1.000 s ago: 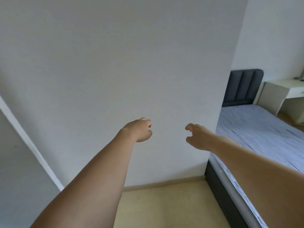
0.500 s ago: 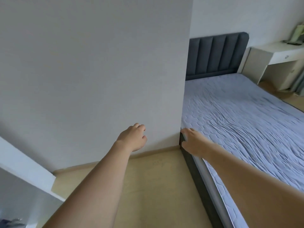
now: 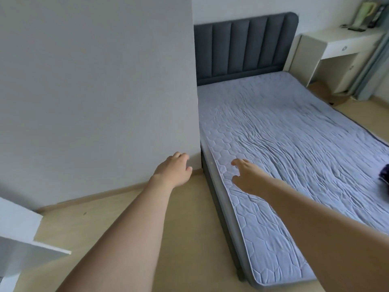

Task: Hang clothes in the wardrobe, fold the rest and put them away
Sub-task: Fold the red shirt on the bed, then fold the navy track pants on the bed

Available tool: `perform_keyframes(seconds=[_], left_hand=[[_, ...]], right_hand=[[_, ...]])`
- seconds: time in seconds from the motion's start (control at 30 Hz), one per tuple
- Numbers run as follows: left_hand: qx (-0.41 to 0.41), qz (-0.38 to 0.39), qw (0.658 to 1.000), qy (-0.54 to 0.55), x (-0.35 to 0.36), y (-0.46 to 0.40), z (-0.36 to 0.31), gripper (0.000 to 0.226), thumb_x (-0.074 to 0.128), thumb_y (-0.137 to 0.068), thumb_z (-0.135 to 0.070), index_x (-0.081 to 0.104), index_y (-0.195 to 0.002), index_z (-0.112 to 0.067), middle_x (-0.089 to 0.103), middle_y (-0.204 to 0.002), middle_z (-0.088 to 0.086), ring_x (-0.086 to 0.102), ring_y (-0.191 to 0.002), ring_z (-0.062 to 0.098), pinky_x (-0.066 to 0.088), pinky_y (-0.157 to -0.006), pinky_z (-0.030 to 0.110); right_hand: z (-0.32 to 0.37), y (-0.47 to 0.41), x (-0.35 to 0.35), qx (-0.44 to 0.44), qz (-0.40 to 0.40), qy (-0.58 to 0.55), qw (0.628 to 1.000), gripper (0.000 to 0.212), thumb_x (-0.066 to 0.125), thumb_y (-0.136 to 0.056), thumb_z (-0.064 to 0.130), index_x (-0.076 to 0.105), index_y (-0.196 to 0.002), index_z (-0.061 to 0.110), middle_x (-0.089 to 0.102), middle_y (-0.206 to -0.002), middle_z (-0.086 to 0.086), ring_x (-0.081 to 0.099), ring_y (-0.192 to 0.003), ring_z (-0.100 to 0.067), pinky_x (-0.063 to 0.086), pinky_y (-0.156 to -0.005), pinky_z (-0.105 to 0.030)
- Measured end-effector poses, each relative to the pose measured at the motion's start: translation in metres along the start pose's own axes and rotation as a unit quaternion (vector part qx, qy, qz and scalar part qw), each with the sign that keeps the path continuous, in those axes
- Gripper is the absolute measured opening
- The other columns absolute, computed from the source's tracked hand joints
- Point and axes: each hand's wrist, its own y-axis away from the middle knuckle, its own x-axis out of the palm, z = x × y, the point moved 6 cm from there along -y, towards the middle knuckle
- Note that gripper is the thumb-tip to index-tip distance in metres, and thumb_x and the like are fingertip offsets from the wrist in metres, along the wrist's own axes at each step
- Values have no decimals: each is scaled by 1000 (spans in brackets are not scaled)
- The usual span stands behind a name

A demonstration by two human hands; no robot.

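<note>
Clothes are almost absent from view: only a dark bundle (image 3: 384, 173) shows at the right edge of the bed (image 3: 294, 133), cut off by the frame, and I cannot tell what it is. Both hands are bare of any garment. The left hand (image 3: 173, 170) hangs with fingers loosely curled near the grey wall (image 3: 94, 91); the right hand (image 3: 246, 175) reaches over the mattress edge, fingers relaxed and slightly spread. Judging by this, a pickup comes next; how much hanging and folding remains cannot be told.
</note>
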Motion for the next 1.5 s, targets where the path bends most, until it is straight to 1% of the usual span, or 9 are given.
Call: perform_keyframes(seconds=[0.17, 0.27, 0.4, 0.6, 0.87, 1.0, 1.23, 1.33, 1.5], left_hand=[[47, 46, 998, -3, 34, -35, -93, 37, 42, -96, -31, 47, -130, -16, 43, -138, 2, 46, -122, 24, 43, -97, 39], [55, 36, 998, -7, 37, -62, -142, 37, 43, -96, -31, 47, -129, -16, 44, -138, 3, 46, -123, 25, 42, -98, 40], [43, 21, 999, -1, 56, -87, -225, 34, 43, -97, -29, 48, -128, -16, 45, -137, 3, 46, -122, 25, 41, -96, 35], [9, 38, 999, 9, 95, -98, -347, 36, 46, -96, -30, 48, -129, -14, 44, -138, 3, 49, -119, 25, 41, -93, 31], [-6, 46, 998, 29, 112, -126, -455, 40, 44, -96, -33, 45, -132, -16, 42, -140, 3, 47, -121, 25, 42, -99, 42], [13, 69, 998, 5, 141, -147, -508, 41, 42, -97, -33, 44, -134, -17, 40, -142, 2, 47, -122, 25, 43, -97, 40], [4, 88, 996, 27, 191, -187, -624, 39, 42, -98, -33, 44, -133, -16, 41, -140, 1, 50, -116, 25, 44, -94, 39], [-21, 119, 992, 28, 225, -192, -680, 34, 42, -97, -33, 46, -127, -17, 44, -135, 1, 51, -112, 25, 45, -92, 40], [-64, 129, 989, 37, 246, -196, -753, 34, 41, -98, -33, 45, -128, -19, 44, -132, -1, 53, -105, 22, 47, -87, 38]], right_hand=[[-101, 4, -27, 56, 5, 14, 998, 52, 48, -93, 21, 32, -142, 15, 37, -145, -7, 44, -125, -26, 40, -94, -31], [-153, 4, -55, 59, -10, 2, 998, 53, 48, -94, 21, 32, -143, 15, 36, -146, -8, 43, -127, -27, 39, -95, -29], [-251, 3, -84, 74, -19, -21, 997, 52, 49, -93, 21, 34, -142, 15, 38, -144, -8, 46, -123, -27, 38, -84, -26], [-389, 29, -135, 75, 10, -14, 997, 52, 48, -93, 20, 33, -143, 13, 39, -144, -10, 48, -121, -27, 40, -86, -29], [-473, 39, -197, 55, 1, -23, 998, 51, 47, -95, 21, 33, -143, 13, 39, -144, -10, 48, -122, -27, 40, -88, -29], [-528, 46, -198, 63, 12, -34, 997, 51, 49, -94, 21, 33, -142, 14, 37, -145, -9, 46, -123, -27, 39, -90, -30], [-669, 37, -241, 76, 24, -32, 996, 52, 46, -95, 21, 31, -144, 13, 33, -148, -9, 41, -129, -27, 38, -94, -30], [-743, 37, -253, 77, 55, -26, 995, 51, 47, -94, 20, 33, -143, 13, 35, -147, -10, 43, -127, -26, 37, -88, -27], [-828, 42, -284, 70, 106, -18, 992, 51, 46, -94, 22, 32, -143, 15, 35, -146, -8, 42, -127, -25, 40, -95, -31]])
